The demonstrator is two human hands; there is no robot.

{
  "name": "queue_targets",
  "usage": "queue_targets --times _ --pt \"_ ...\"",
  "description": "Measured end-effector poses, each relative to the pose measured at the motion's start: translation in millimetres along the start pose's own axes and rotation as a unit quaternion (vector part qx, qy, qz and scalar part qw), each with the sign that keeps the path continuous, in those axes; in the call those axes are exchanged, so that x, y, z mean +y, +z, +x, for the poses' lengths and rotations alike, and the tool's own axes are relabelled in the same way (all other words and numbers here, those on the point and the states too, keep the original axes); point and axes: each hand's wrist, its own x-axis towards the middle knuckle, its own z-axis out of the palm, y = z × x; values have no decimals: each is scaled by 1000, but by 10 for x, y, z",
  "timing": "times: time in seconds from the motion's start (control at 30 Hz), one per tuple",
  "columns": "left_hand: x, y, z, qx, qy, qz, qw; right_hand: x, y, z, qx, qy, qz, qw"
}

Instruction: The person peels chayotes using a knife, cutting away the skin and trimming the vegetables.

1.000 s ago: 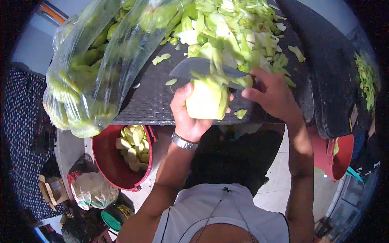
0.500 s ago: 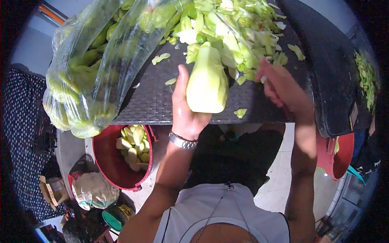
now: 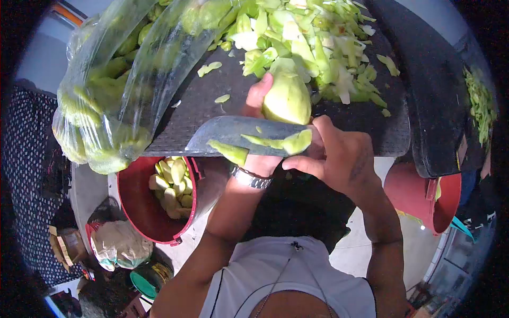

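My left hand (image 3: 258,100) is closed around a peeled, pale green fruit (image 3: 288,98), its thumb along the side; the blade covers part of this hand. In my right hand (image 3: 339,153) is a broad-bladed knife (image 3: 228,130), its handle mostly hidden by the fingers. The blade lies crosswise at the fruit's near end, tip toward the left. Several pieces of green peel (image 3: 233,152) cling to the blade. Beyond the fruit, a heap of green and whitish peelings (image 3: 318,47) spreads over the dark woven tabletop (image 3: 193,119).
A clear plastic bag (image 3: 106,116) full of green fruits hangs over the table's left edge. Below it stands a red bucket (image 3: 132,204) holding peeled fruits (image 3: 172,185). Another red bucket (image 3: 408,191) is at the right, beside a black chair-like surface (image 3: 440,106).
My right hand has swung in from the right, bringing the knife across the fruit's near end. My left hand has shifted right and slightly tilted the fruit. More peelings lie on the heap's right.
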Motion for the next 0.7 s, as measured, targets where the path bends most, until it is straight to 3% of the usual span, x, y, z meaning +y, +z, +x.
queue_targets --times 0.23,0.43,0.57,0.7 --pt "14 -119 -1 -12 37 18 999 35 16 32 16 -9 9 1000" --pt "149 -33 -91 -11 48 6 999 349 -111 104 -69 103 89 988" --pt "123 -116 -49 16 64 50 997 365 -138 124 -77 95 78 989" --pt "87 -114 -46 14 48 12 999 316 -61 114 -79 81 86 990"
